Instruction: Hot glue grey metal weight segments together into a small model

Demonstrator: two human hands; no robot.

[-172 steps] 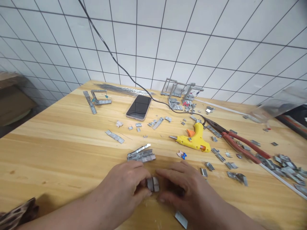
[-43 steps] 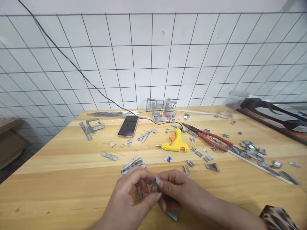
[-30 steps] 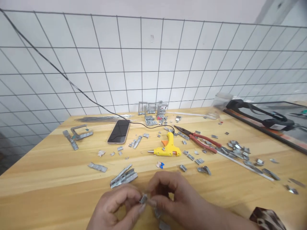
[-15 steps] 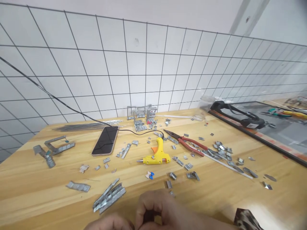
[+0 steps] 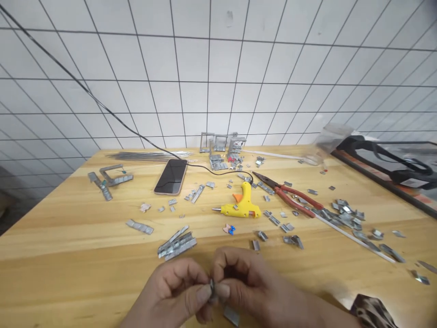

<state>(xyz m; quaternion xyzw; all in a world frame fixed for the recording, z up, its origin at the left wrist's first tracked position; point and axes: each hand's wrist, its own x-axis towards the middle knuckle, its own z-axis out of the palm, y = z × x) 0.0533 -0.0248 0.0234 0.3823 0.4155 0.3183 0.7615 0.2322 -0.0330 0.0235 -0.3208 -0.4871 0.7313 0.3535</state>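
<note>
1. Flat grey metal strip [image 5: 231, 315]: nearest, well this side of yellow plastic glue gun [image 5: 243, 206]; can't tell if held.
2. L hand [image 5: 179, 291]: thumb + index pinched on small grey metal piece [image 5: 212, 287], mostly hidden, this side of gun, slightly L.
3. R hand [image 5: 252, 287]: fingers curled, thumb + index pinching same piece.
4. Stacked long grey metal strips [image 5: 177, 243]: nearer than gun, to its L.
5. Blue-and-pink bow-shaped bit [image 5: 230, 228]: just this side of gun.
6. Red-handled metal pliers [image 5: 293, 196]: R of gun.
7. Pink-rimmed, black-screened phone [image 5: 171, 176]: L of gun, a bit farther.
8. Upright grey metal frames [image 5: 230, 148]: beyond gun, nr wall.
</note>
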